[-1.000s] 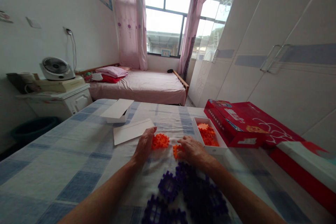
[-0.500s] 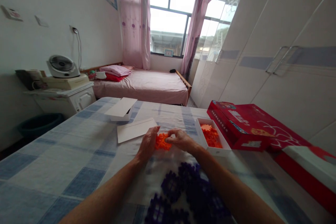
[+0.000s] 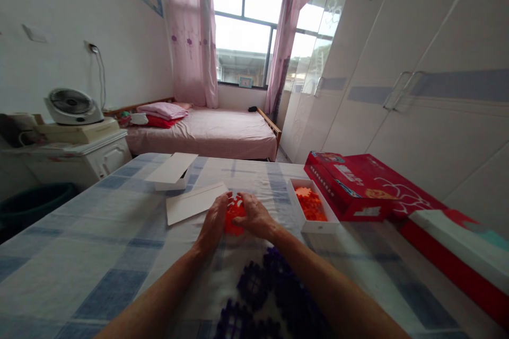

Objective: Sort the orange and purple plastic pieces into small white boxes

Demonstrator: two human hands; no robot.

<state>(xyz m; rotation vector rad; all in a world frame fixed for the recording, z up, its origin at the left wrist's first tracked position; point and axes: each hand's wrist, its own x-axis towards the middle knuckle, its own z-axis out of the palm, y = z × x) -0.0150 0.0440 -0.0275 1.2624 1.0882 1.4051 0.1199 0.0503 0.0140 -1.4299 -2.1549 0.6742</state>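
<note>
My left hand (image 3: pixel 212 222) and my right hand (image 3: pixel 256 218) are cupped from both sides around a small pile of orange toothed plastic pieces (image 3: pixel 233 214) on the checked tablecloth. Fingers of both hands curl against the pile, which shows only between them. A heap of purple interlocking pieces (image 3: pixel 258 286) lies just in front of my forearms. To the right stands a small white box (image 3: pixel 296 206) with more orange pieces inside.
A white card (image 3: pixel 191 202) and a white box lid (image 3: pixel 170 169) lie beyond my hands. Red gift boxes (image 3: pixel 358 185) line the table's right side by a white wardrobe. A bed, a cabinet with a fan (image 3: pixel 73 106) and a dark bin stand behind.
My right hand moved left from a separate orange piece to the main pile. Both hands now close in around the orange pieces. The camera shifted slightly.
</note>
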